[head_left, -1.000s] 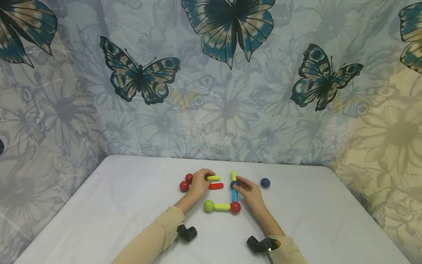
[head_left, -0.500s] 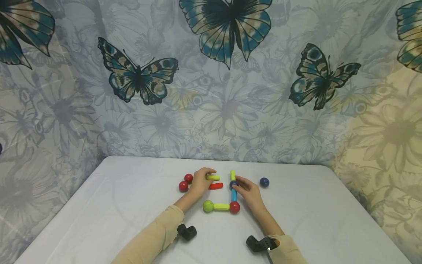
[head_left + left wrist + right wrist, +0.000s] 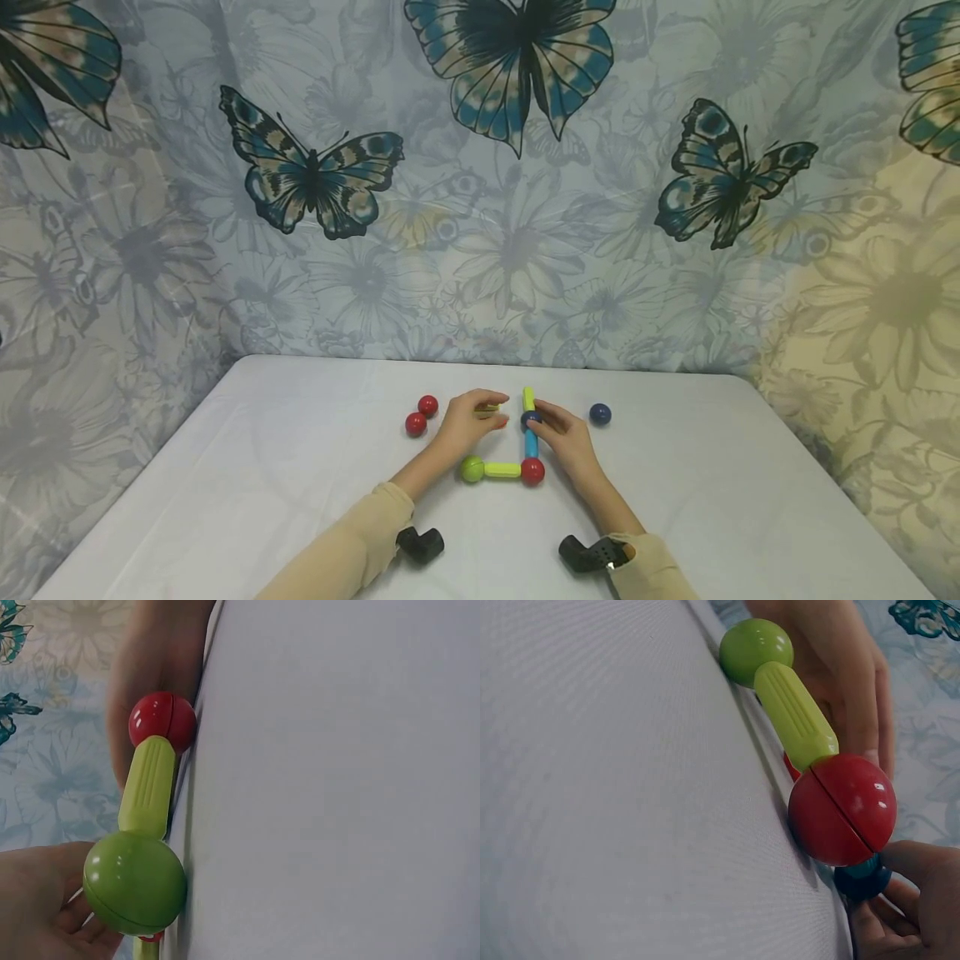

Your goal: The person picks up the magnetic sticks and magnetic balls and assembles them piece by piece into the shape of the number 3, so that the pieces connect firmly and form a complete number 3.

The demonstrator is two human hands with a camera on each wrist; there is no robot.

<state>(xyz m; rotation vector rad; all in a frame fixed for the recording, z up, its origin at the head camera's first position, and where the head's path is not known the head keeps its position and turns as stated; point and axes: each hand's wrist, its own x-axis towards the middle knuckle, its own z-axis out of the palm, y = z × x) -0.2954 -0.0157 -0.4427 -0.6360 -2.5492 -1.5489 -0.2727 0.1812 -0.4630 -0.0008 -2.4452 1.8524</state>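
A toy frame of balls and rods lies on the table: green ball (image 3: 472,468), yellow-green rod (image 3: 502,471), red ball (image 3: 532,472), light blue rod (image 3: 532,443), dark blue ball (image 3: 530,418) and an upper yellow-green rod (image 3: 528,397). My right hand (image 3: 573,437) pinches the dark blue ball between thumb and fingers; the right wrist view shows this grip behind the large red ball (image 3: 842,810). My left hand (image 3: 465,427) reaches over a loose yellow-green rod (image 3: 489,408) and a mostly hidden red rod (image 3: 502,423), thumb and fingers apart.
Two loose red balls (image 3: 422,415) lie left of the left hand. Another dark blue ball (image 3: 600,414) stands right of the right hand. A white cloth covers the table (image 3: 300,467), and a butterfly-print curtain (image 3: 480,283) hangs behind it.
My left hand has left the loose yellow-green rod's end and shifted slightly right, its fingers spreading over both loose rods. The right hand keeps its grip on the dark blue ball.
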